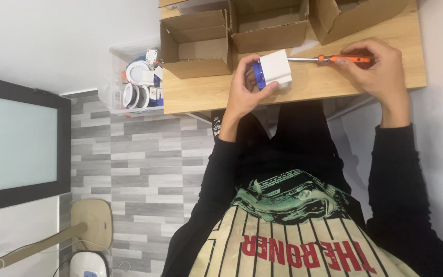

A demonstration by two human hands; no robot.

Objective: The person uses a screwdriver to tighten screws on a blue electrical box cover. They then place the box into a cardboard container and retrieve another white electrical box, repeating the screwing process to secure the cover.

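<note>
While the left hand grips a white box, the right hand clasps the screwdriver touching it.

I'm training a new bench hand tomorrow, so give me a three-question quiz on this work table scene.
1. True or false: the right hand holds an orange-handled screwdriver.
2. What does the left hand hold: A) a cardboard box, B) a white block with a blue ring, C) a cup?
3. Fill in: the screwdriver's tip points at the white ____.

Key: 1 true; 2 B; 3 block. Open cardboard boxes stand at the back of the wooden table.
</note>
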